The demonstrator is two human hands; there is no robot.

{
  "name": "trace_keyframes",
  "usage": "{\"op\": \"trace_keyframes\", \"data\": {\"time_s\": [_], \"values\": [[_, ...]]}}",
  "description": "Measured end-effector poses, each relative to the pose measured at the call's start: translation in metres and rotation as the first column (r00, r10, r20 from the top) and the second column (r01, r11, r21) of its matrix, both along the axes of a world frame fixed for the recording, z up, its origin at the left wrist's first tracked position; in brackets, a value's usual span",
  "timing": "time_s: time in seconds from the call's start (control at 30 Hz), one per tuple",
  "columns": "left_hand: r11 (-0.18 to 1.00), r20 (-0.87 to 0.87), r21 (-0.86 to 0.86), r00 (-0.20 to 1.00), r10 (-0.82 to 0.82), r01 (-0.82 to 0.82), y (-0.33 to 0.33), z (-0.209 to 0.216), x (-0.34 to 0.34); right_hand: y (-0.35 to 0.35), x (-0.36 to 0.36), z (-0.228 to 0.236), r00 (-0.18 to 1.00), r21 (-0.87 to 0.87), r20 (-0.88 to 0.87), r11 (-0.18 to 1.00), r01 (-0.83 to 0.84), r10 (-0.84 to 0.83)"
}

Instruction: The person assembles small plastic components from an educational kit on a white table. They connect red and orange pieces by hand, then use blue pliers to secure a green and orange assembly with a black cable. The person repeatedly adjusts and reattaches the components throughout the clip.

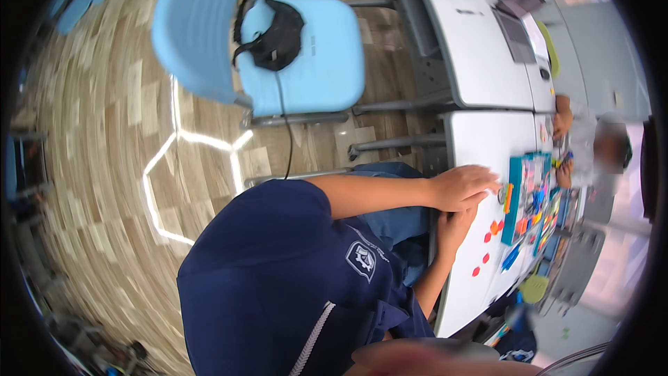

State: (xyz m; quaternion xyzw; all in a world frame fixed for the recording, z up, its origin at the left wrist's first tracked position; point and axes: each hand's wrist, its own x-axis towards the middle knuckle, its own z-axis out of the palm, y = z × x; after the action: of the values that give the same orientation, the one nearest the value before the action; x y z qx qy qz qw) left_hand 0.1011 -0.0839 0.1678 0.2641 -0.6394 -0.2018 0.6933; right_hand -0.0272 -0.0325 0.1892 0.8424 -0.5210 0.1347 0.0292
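At the near edge of the white table (457,291), my left hand (463,188) reaches out with its fingers loosely stretched and nothing visible in them. Just below it in the picture is my right hand (456,226), close against or under the left; its fingers are mostly hidden. Small red and orange pieces (486,237) lie scattered on the tabletop beside my hands. An orange and yellow strip (509,198) rests against a teal-edged tray (515,167) of mixed coloured building pieces, just beyond my left fingertips. Blue pieces (513,257) lie next to the tray.
Across the table, another person's hand (565,170) is at small coloured pieces. A second white table (480,49) bears an open laptop (515,31). To my left stands a light blue chair (327,63) with a black bag (280,38) and a cable on it.
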Motion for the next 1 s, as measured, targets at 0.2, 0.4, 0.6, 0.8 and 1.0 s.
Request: {"op": "trace_keyframes", "data": {"time_s": [0.2,0.4,0.6,0.8,1.0], "values": [[0.993,0.248,-0.111,0.967,0.063,-0.036,0.000,-0.039,-0.006,-0.003,0.010,0.002,0.998,-0.125,0.045,0.992,-0.034,0.040],[0.969,0.354,0.192,0.910,-0.215,0.155,0.009,0.004,0.027,0.007,-0.003,0.015,0.890,0.000,0.441,0.992,-0.126,0.113],[0.772,0.162,0.442,0.806,-0.570,0.458,0.001,0.058,-0.003,0.035,-0.072,0.053,0.280,0.138,0.950,0.990,0.015,-0.137],[0.625,0.573,0.074,0.480,-0.664,0.777,0.019,0.081,-0.095,0.062,-0.165,0.076,0.408,0.001,0.897,0.921,0.389,-0.173],[-0.132,0.895,0.074,-0.124,-0.428,0.988,0.078,0.051,-0.189,0.072,-0.232,0.079,0.314,0.057,0.910,0.832,0.552,-0.271]]}}
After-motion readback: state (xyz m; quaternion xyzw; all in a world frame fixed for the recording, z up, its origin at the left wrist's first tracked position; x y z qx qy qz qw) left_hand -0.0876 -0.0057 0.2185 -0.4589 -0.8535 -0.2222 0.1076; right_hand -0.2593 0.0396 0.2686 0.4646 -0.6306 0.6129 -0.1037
